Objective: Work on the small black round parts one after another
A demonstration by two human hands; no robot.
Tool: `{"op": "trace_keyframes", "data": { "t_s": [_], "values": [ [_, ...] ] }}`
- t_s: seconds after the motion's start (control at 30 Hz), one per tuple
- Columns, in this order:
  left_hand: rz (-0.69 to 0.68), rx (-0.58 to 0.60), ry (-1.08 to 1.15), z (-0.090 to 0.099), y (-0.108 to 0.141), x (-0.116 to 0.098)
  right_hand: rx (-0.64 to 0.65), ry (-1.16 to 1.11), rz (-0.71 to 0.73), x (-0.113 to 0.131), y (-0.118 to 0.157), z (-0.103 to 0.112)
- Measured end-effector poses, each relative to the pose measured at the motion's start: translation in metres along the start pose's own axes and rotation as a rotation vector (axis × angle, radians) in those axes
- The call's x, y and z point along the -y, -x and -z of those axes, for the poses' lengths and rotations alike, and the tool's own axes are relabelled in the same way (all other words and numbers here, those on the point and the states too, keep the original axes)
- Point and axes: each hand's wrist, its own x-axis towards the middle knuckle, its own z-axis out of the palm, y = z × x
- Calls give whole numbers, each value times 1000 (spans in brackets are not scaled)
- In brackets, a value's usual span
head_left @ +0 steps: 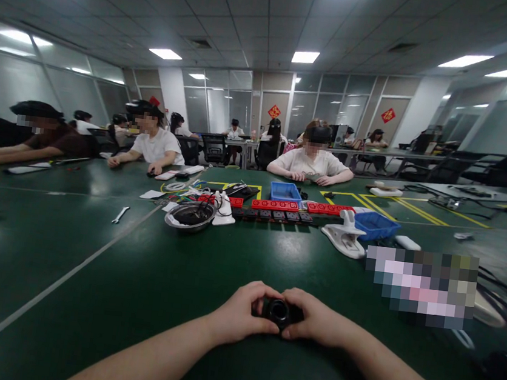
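Low over the green table, a small black device with a round, lens-like ring is held between both hands. My left hand grips its left side, fingers curled behind and thumb along the lower front. On the other side, my right hand closes round the right edge, with its thumb near the bottom. The two thumbs almost meet below the ring. Fingers cover much of the device, so its full shape is hidden.
Ahead stand a metal bowl, red power strips, a white clamp and blue trays. A wrench lies on the left of the table. Opposite sits a person in white; other people work at left.
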Motion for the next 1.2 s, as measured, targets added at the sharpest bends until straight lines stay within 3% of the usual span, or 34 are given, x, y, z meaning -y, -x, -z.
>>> {"op": "trace_keyframes", "data": {
  "t_s": [0.1,0.23,0.3,0.53,0.7,1.2],
  "values": [
    [36,-38,0,-3,1,0,-85,119,-70,3,0,-10],
    [111,-179,-40,-9,2,1,-270,390,-153,12,1,-26],
    [125,-198,-47,-10,3,1,-296,443,-183,16,1,-30],
    [39,-83,40,-1,1,2,-145,171,21,11,2,-13],
    [24,-40,69,1,1,1,-34,58,30,7,3,-4],
    [56,-39,62,0,-2,3,-23,28,63,-1,2,-3]
  ]
}}
